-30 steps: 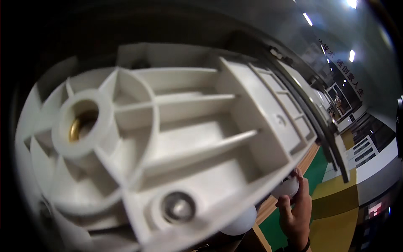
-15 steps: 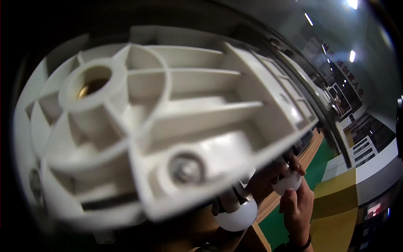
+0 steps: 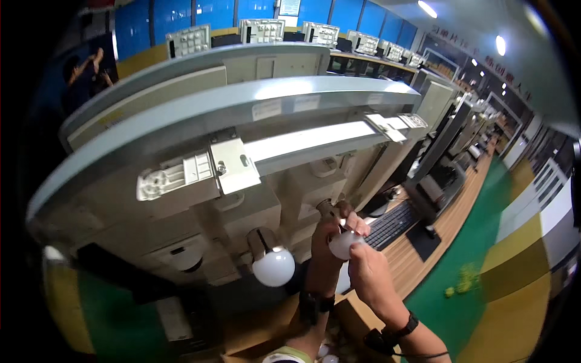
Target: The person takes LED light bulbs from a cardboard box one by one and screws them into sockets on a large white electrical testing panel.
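In front of me hangs a white round light bulb (image 3: 346, 245), just below a lamp holder on a large tilted grey panel (image 3: 218, 103). My left hand (image 3: 327, 233) reaches up behind the bulb, its fingers curled round the bulb's upper part. From the right, my right hand (image 3: 372, 272) presses thumb and fingers against the bulb's lower side. The bulb's base is hidden by fingers, so I cannot tell whether it sits in the holder. To the left, a second white bulb (image 3: 275, 267) sits in a metallic holder (image 3: 261, 240), untouched.
Beneath my forearms stands an open cardboard box (image 3: 248, 349) with several white bulbs (image 3: 330, 358). On the right are a wooden desk (image 3: 433, 260), a keyboard (image 3: 393, 227) and a monitor (image 3: 445, 160). White brackets (image 3: 236, 166) stick out from the panel. Another person (image 3: 82, 78) is far left.
My view has drawn back from a white ribbed plastic part that filled it, and the panel now shows. Both hands stay at the bulb, appearing further left and higher.
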`<act>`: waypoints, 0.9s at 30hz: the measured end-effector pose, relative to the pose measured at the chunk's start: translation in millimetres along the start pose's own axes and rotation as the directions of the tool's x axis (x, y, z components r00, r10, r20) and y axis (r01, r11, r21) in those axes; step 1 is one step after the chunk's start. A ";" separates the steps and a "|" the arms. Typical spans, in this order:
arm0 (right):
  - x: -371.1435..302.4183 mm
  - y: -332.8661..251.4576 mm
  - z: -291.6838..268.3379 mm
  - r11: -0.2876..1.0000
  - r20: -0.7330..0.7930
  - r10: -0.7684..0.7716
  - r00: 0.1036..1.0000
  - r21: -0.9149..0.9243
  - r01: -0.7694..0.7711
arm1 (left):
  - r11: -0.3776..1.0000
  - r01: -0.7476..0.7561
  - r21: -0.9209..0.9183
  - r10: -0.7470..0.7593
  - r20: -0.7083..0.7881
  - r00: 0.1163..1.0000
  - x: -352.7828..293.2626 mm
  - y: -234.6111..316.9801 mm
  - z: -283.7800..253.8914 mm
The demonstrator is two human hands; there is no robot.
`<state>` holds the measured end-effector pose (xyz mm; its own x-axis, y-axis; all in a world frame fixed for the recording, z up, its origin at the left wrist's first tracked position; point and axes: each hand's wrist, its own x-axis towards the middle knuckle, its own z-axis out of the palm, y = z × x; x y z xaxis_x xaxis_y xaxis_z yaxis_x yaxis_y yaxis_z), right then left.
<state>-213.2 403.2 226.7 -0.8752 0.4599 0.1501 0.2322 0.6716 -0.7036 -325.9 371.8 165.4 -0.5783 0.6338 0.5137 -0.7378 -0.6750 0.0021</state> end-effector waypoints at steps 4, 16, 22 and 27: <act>-5.6 -19.3 -14.4 0.992 0.096 0.125 0.987 0.011 -0.127 | 0.996 0.040 0.084 -0.022 -0.211 0.977 -3.2 5.9 45.5; -195.4 88.1 -57.4 0.982 0.213 0.057 0.975 0.162 -0.092 | 0.073 0.645 0.761 0.097 -0.649 0.755 -81.0 -12.4 104.3; -292.0 194.4 -48.2 0.965 0.223 0.258 0.940 -0.019 -0.260 | -0.525 0.804 0.279 0.262 -0.846 0.464 -300.1 -43.5 86.3; -295.4 221.7 -27.4 0.992 0.392 0.127 0.911 -0.025 -0.127 | -0.589 0.808 0.011 0.549 -0.729 0.410 -419.9 -24.1 44.6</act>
<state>108.5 432.2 45.4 -0.9344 0.2766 -0.2245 0.3521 0.6217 -0.6997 -49.8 105.1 -12.1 -0.8954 0.1648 -0.4137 -0.0288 0.9056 0.4232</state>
